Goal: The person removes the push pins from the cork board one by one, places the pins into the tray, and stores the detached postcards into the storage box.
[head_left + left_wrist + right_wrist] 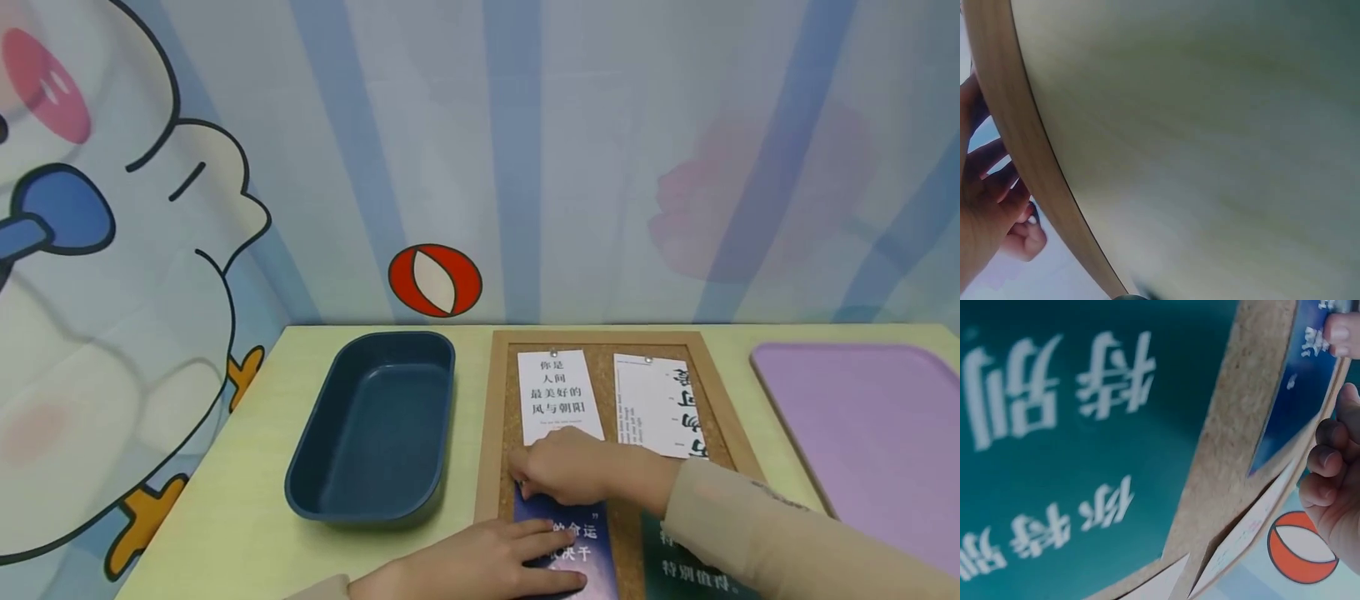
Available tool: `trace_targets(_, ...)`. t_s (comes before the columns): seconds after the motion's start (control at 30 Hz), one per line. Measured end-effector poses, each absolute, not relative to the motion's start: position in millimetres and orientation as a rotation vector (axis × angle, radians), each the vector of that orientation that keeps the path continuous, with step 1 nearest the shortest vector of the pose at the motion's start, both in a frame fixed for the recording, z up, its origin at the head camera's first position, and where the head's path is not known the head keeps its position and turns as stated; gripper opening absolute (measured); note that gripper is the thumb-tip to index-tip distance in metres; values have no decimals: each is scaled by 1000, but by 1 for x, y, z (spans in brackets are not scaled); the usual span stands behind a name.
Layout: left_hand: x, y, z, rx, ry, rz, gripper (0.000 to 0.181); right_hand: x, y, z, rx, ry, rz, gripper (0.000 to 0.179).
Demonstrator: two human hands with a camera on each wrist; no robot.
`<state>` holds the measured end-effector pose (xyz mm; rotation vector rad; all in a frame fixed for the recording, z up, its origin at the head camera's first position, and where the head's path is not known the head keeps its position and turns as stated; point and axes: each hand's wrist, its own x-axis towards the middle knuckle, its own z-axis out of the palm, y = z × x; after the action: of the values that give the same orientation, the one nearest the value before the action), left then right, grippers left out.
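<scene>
A blue-purple card with white characters (pixel 592 554) lies on a wood-framed cork board (pixel 626 492). My left hand (pixel 480 558) rests on it, fingers spread across its face. At its upper left corner my right hand (pixel 566 467) pinches the card, fingers curled; the fingertips are partly hidden. Just above, a white card (pixel 558 387) hangs from a small clear pin. A second white card (pixel 652 400) is pinned to its right. Partly under the right sleeve is a dark green card (pixel 1085 487). In the right wrist view the curled right fingers (pixel 1325 459) show beside the board's edge.
Left of the board stands a deep dark blue tray (pixel 300 479). A lilac tray (pixel 862 417) lies to the right. All sit on a pale yellow table (pixel 240 500). Behind rises a striped backdrop (pixel 585 167) with cartoon figures.
</scene>
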<state>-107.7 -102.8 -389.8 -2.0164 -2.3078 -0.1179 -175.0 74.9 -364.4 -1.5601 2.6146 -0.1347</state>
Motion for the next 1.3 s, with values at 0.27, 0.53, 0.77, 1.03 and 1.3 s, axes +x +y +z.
trace_targets(0.27,-108,-105,-388,-2030,-2327,-152,46,-176,90,-354,-1532,2634,-302,12)
trace_targets(0.53,-108,-104,-386,-2028,-2381,-144,48,-175,110,-345,-1595,2694,-471,10)
trace_targets(0.77,-107,-105,-390,-2023,-2341,-159,48,-170,121,-344,-1594,2759,-630,12)
trace_targets(1.03,-107,-106,-390,-2026,-2371,-173,49,-172,140,-343,-1583,2820,-719,12)
trace_targets(1.3,-108,-108,-390,-2038,-2418,-223,55,-171,161,-339,-1445,2894,-743,13)
